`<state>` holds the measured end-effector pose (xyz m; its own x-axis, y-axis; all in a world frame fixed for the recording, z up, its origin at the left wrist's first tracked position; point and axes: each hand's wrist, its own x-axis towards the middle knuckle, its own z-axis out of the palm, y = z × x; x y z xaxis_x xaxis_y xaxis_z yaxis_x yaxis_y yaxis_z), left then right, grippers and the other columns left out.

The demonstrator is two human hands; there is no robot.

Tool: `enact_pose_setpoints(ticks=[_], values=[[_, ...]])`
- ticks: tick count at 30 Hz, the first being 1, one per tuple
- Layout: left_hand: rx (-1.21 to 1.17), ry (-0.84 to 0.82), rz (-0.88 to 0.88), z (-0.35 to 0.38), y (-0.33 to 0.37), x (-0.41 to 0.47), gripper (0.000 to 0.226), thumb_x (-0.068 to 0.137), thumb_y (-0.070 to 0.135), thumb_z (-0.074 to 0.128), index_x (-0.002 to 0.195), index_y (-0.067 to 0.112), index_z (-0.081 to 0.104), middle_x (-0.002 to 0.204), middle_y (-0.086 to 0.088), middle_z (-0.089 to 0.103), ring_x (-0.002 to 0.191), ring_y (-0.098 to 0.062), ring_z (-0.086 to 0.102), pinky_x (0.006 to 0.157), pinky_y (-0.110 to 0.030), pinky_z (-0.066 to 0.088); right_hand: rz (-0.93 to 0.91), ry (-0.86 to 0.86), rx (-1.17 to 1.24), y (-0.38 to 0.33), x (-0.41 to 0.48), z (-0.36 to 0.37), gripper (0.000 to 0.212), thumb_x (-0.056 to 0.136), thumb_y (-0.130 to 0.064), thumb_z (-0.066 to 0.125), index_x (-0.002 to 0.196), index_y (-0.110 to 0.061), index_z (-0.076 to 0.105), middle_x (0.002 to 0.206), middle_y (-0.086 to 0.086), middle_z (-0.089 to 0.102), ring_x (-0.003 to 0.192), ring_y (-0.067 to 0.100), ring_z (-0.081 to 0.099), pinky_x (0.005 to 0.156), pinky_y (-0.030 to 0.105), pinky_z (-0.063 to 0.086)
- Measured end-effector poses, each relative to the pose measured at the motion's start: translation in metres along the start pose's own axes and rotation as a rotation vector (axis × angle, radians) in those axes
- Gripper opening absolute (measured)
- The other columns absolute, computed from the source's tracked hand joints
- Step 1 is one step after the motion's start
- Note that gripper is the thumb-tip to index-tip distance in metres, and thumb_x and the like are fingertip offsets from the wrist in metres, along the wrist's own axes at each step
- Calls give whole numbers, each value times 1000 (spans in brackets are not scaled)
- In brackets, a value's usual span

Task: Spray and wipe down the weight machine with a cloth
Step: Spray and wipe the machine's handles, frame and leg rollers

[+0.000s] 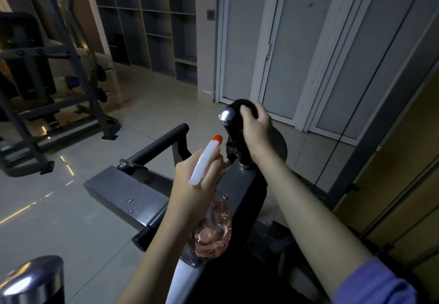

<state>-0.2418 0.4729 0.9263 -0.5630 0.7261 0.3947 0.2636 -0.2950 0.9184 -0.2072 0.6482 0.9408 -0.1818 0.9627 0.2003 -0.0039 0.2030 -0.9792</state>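
Left hand point(190, 185) grips a clear, white-triggered spray bottle point(204, 166) over the grey steel weight machine point(128, 192). At its far end, right hand point(256, 127) clutches a dark cloth point(237, 106) round the chrome-capped upright handle point(226, 116). Wiping seems barely begun.

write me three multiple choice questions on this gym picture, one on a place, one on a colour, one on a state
1. Where is the right hand? A on the machine's upright handle B on the door C on the floor
2. What colour is the nozzle of the spray bottle? A blue B orange C green
3. What is the left hand doing? A hanging idle B gripping the spray bottle C lying flat on the frame
Answers: 1 A, its fingers wrap a dark cloth around the chrome-capped handle; 2 B, the tip shows bright orange; 3 B, its fingers curl round the bottle's neck.
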Motion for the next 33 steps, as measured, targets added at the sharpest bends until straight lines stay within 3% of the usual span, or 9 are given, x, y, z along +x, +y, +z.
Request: enact_pose_setpoints(ticks=[3, 5, 9, 14, 17, 21, 24, 27, 33], values=[[7, 1, -4, 0, -2, 0, 48, 75, 43, 54, 81, -5, 55, 80, -35, 55, 72, -23, 54, 64, -33, 42, -102, -20, -48, 21, -18, -2, 25, 99, -19, 45, 121, -13, 53, 107, -4, 52, 88, -1, 52, 56, -2, 36], [8, 4, -8, -1, -2, -1, 47, 74, 45, 53, 80, -1, 56, 79, -32, 56, 73, -24, 55, 64, -35, 41, -53, 3, -50, 44, -23, -10, 15, 99, -17, 42, 112, -20, 51, 106, -3, 54, 79, -8, 54, 55, 0, 39], [15, -10, 7, -1, -2, -1, 56, 75, 43, 52, 84, -12, 51, 78, -35, 54, 72, -23, 52, 66, -36, 40, 78, -26, -94, 38, -16, -21, 23, 99, -22, 43, 119, -17, 54, 121, 9, 58, 98, 18, 58, 73, 24, 44], [25, 12, 19, -1, -2, 0, 48, 79, 34, 54, 83, -13, 50, 77, -36, 53, 68, -26, 52, 55, -27, 37, -201, -22, 27, -24, -17, -6, 23, 97, -22, 49, 117, -14, 56, 121, 6, 57, 107, 18, 53, 69, 8, 39], [52, 16, 45, -1, -3, 1, 45, 81, 35, 54, 84, -11, 55, 81, -34, 57, 74, -45, 57, 56, -32, 43, -505, -133, -342, -19, -30, 9, 29, 94, -27, 47, 116, -13, 58, 123, 10, 52, 110, 20, 48, 75, 14, 36], [62, 8, 56, -2, -2, 1, 48, 78, 40, 52, 83, -8, 55, 80, -31, 58, 76, -44, 58, 58, -37, 44, -610, -79, -675, -30, -20, 11, 28, 96, -24, 47, 117, -7, 55, 109, 15, 57, 94, 25, 54, 70, 23, 34], [25, 9, 30, -1, -3, 0, 42, 83, 29, 53, 85, -13, 53, 82, -36, 55, 69, -28, 55, 53, -21, 39, -489, -186, -822, -53, -7, 12, 27, 98, -25, 41, 117, -9, 53, 92, 7, 53, 79, 18, 48, 65, 24, 33], [-5, -9, 25, 0, -1, -1, 46, 83, 32, 54, 85, -14, 52, 81, -38, 53, 71, -24, 51, 60, -29, 40, -333, -265, -902, -64, 2, 16, 26, 95, -27, 41, 111, -12, 55, 84, 3, 50, 77, 21, 51, 57, 25, 34], [16, -17, 23, -2, -1, -1, 46, 80, 37, 53, 82, -8, 50, 79, -35, 53, 71, -25, 50, 54, -29, 31, -640, -198, -1099, -45, -11, 16, 42, 92, -41, 48, 125, -14, 45, 119, 14, 49, 108, 31, 49, 72, 32, 41]])
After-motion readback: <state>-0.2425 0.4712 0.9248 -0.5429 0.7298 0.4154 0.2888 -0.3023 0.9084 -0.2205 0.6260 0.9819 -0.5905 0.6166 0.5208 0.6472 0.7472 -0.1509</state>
